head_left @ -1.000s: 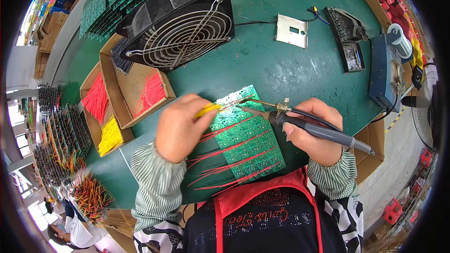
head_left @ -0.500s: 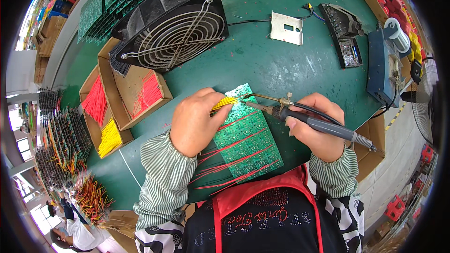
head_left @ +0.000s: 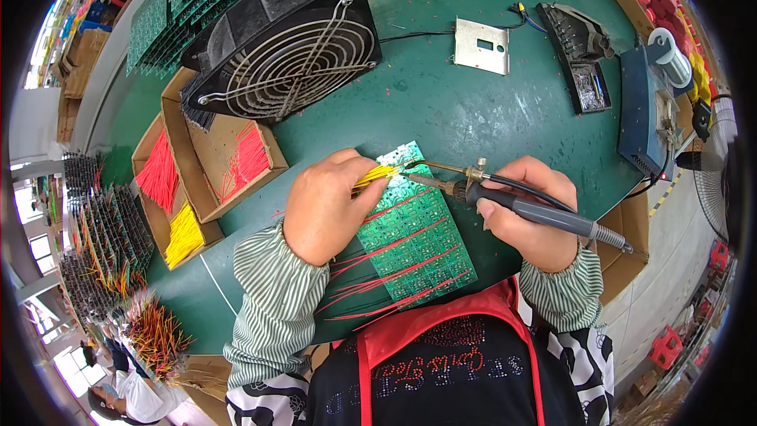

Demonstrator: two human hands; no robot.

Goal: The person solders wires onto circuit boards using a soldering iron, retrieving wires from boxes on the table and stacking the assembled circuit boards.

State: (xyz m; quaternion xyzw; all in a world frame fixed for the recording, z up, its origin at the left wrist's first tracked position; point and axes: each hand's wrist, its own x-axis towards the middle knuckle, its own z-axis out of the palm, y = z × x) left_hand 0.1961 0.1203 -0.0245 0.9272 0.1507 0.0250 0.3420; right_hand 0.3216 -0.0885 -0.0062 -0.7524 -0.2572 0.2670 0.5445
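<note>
The left hand [head_left: 327,209], at about ten o'clock from the middle of the board, pinches a small bundle of yellow wires [head_left: 380,173] between thumb and fingers, their free ends over the board's top end. The right hand [head_left: 532,217], at three o'clock, grasps a grey soldering iron [head_left: 536,211] like a pen, its tip pointing toward ten o'clock at those ends; whether it touches them is too small to tell. A thin metal tube [head_left: 441,166] runs above the iron to the same spot. The green circuit board [head_left: 426,229] lies on the desk [head_left: 505,126] directly before the person, crossed by red wires [head_left: 406,247] that trail off toward eight o'clock.

A slight wobble of the iron could bridge neighbouring pads or scorch insulation, since everything sits so close; the left fingertips could be burned if they crept nearer the tip. A loose pinch might let the yellow strands fan out and miss their places.

Counting outward: one board, one iron, four clear rows of red wires, single strands too crowded to number. Beyond are two cardboard trays [head_left: 214,142] toward ten, one metal plate [head_left: 481,46] near one, one blue unit [head_left: 643,110] at two, one black fan [head_left: 300,55] at eleven and one wire spool [head_left: 670,63] past the unit.
</note>
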